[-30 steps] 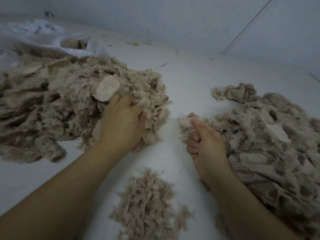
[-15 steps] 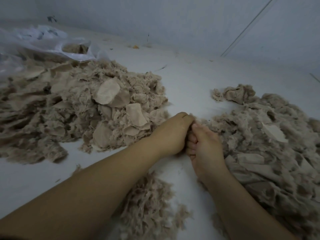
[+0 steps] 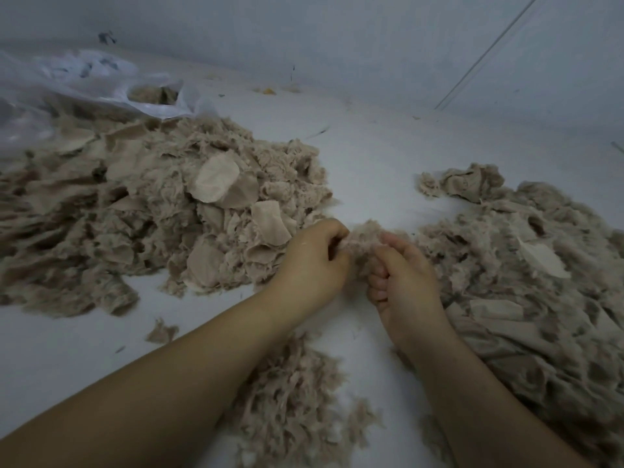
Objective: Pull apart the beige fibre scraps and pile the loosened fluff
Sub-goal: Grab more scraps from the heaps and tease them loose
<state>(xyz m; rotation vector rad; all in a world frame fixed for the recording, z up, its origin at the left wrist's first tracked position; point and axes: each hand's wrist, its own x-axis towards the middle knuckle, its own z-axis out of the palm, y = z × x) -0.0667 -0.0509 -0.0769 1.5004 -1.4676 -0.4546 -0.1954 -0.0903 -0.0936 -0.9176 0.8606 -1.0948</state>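
Here left hand [image 3: 312,261], right hand [image 3: 403,275] pinch fibre tuft [image 3: 363,239]; fingertips buried.

Beige fibre scrap [image 3: 364,241] pinched between my left hand [image 3: 312,261] and right hand [image 3: 403,278], frayed, fuzzy. Big scrap heap [image 3: 152,211] at left, flat fabric pieces on top. Second heap [image 3: 526,265] at right. Loosened fluff pile [image 3: 297,393] near me, under my forearms.
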